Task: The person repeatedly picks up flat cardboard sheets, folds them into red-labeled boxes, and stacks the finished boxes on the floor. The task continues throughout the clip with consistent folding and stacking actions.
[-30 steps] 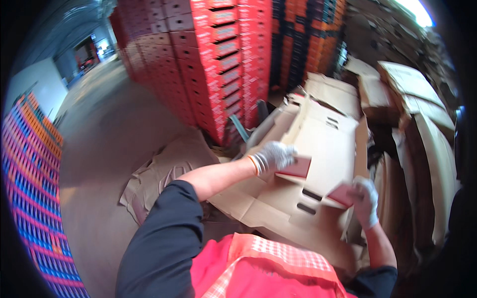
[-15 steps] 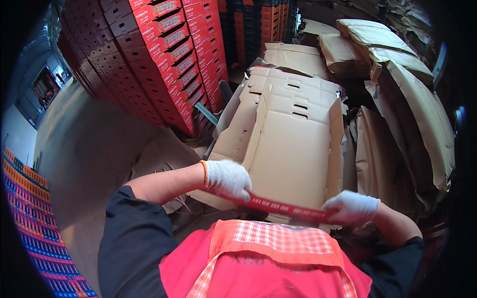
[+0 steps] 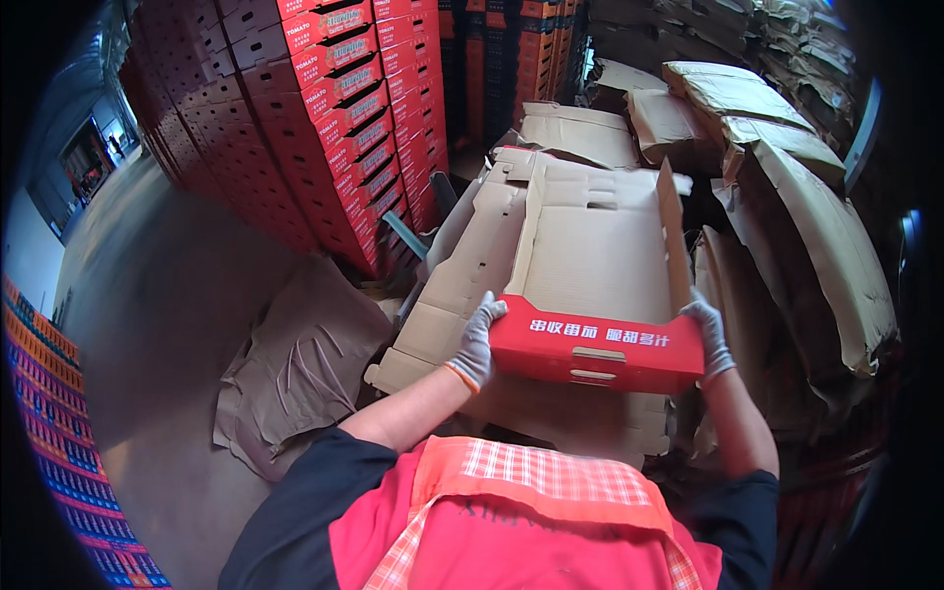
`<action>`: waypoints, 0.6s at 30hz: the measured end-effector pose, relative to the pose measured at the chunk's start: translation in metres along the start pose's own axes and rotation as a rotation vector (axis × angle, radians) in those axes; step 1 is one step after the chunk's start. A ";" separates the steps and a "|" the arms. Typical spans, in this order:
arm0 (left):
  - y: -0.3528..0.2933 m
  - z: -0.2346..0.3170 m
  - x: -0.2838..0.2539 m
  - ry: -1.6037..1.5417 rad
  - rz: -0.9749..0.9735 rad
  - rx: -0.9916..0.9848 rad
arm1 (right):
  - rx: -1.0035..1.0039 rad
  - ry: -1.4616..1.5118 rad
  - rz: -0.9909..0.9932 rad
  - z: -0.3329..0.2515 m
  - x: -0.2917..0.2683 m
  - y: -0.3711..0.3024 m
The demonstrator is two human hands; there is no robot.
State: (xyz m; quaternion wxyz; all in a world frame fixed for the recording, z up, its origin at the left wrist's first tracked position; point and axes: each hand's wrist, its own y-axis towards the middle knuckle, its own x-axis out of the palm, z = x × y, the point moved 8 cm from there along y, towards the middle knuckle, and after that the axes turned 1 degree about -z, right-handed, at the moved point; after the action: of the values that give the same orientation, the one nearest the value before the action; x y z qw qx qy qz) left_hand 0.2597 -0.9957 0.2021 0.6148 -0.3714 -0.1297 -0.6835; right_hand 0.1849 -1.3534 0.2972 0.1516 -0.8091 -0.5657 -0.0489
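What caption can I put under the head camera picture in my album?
Gloved left hand and right hand hold a cardboard box by its red end, near stacked red boxes.

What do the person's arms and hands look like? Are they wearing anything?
Yes! The left hand and right hand wear pale grey gloves. The left glove has an orange edge at the wrist. Dark sleeves cover the upper arms and stop around the elbows, so the forearms are bare.
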 end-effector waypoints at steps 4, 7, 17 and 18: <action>-0.031 -0.061 0.027 -0.283 -0.128 -0.213 | -0.360 -0.298 -0.351 -0.144 0.093 -0.057; -0.054 -0.123 0.066 -0.369 -0.351 -0.604 | -0.569 -0.811 -0.242 -0.193 0.156 -0.100; -0.185 0.064 0.162 1.233 -0.765 1.440 | -0.954 -1.380 -0.050 -0.161 0.231 -0.075; -0.205 0.086 0.179 1.283 -0.786 1.626 | -0.954 -1.393 0.025 -0.167 0.221 -0.065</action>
State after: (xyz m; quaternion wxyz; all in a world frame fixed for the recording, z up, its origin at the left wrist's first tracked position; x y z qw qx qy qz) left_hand 0.1030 -1.0318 0.4382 0.3688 0.6332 -0.3061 -0.6077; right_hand 0.2182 -1.1845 0.5237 -0.5893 -0.6381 -0.4395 0.2291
